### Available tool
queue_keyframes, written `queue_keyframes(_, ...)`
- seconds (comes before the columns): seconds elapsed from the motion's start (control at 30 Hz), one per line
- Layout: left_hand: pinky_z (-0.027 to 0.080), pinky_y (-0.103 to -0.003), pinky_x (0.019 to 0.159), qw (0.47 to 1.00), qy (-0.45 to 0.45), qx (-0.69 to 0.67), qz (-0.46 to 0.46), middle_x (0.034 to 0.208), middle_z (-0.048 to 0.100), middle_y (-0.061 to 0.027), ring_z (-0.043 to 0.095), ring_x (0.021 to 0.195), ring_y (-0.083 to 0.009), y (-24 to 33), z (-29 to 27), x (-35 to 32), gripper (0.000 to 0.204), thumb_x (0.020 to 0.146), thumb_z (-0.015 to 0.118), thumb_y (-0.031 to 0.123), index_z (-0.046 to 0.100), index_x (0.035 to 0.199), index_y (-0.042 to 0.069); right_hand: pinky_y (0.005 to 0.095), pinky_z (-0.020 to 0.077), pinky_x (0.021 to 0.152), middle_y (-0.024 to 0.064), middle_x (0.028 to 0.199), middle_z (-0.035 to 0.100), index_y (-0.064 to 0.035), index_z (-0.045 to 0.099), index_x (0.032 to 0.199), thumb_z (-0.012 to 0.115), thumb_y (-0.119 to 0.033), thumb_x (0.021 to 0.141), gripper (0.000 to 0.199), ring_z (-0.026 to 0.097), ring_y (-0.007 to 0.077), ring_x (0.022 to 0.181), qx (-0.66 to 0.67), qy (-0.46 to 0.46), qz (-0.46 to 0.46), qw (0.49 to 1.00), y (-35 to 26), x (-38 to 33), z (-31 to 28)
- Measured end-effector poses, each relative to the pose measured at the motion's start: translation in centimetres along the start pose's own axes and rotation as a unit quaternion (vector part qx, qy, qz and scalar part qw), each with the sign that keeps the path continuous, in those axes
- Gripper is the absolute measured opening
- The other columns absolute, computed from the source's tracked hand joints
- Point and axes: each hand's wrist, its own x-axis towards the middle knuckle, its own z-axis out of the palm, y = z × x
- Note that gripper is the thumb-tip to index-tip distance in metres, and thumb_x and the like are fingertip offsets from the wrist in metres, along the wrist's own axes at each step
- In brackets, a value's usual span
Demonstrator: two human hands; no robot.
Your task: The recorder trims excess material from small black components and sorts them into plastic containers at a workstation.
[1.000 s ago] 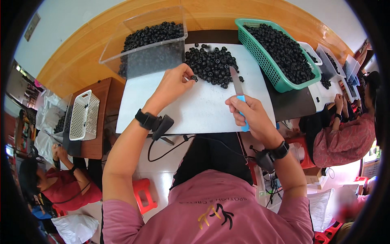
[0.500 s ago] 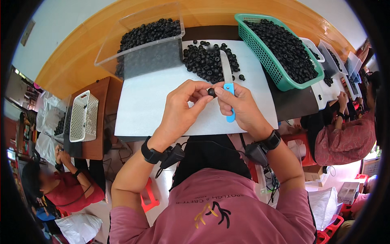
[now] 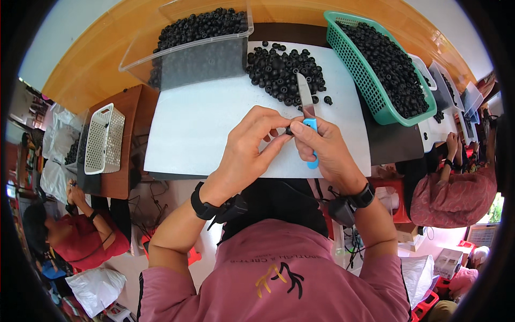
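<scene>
Pinching left hand (image 3: 248,140): fingertips hold a small black grommet-like part (image 3: 289,130) at their three o'clock; a loose pinch could drop it.
Right hand (image 3: 328,147): wrapped round the blue-handled knife (image 3: 306,101), blade toward twelve; a slip could nick a finger.
Loose black pile (image 3: 281,75): at twelve; a dipping blade could scatter it.

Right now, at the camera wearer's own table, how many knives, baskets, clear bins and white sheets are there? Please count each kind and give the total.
Knife: 1, in the right hand
Green basket: 1
Clear bin: 1
White sheet: 1
Total: 4

The black pieces are too many to count.
</scene>
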Motion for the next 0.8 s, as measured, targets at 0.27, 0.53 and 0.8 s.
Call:
queue_keyframes(0.27,0.048,-0.026,0.064,0.998,0.013,-0.056,-0.023,0.097,0.059,-0.0083,0.058,0.075,-0.0160,0.1,0.2,-0.3,0.029,0.079,0.069,-0.001,0.066,0.108,0.004,0.0194,0.0251,0.047,-0.0063,0.068,0.047,-0.0046,0.062,0.099,0.071,-0.021,0.087,0.021,0.034,0.0021,0.053,-0.005,-0.031,-0.003,1.000,-1.1,-0.2,-0.4)
queue_keyframes(0.53,0.045,-0.025,0.072,0.977,0.026,-0.180,-0.114,0.100,0.059,-0.0059,0.056,0.082,-0.0117,-0.1,0.5,-1.0,0.026,0.082,0.068,-0.001,0.065,0.108,0.004,0.0192,0.0256,0.047,-0.0061,0.067,0.048,-0.0043,0.061,0.097,0.071,-0.019,0.087,0.020,0.036,0.0021,0.052,-0.025,-0.027,-0.005,0.999,-1.5,-0.2,-0.4)
queue_keyframes(0.8,0.046,-0.025,0.068,0.982,0.008,-0.162,-0.096,0.100,0.058,-0.0061,0.056,0.078,-0.0119,-0.1,0.4,-0.6,0.021,0.082,0.067,-0.001,0.065,0.103,0.003,0.0180,0.0258,0.047,-0.0065,0.068,0.048,-0.0055,0.062,0.093,0.073,-0.020,0.085,0.020,0.037,0.0013,0.053,-0.107,0.010,-0.029,0.994,-2.1,-0.3,0.1)
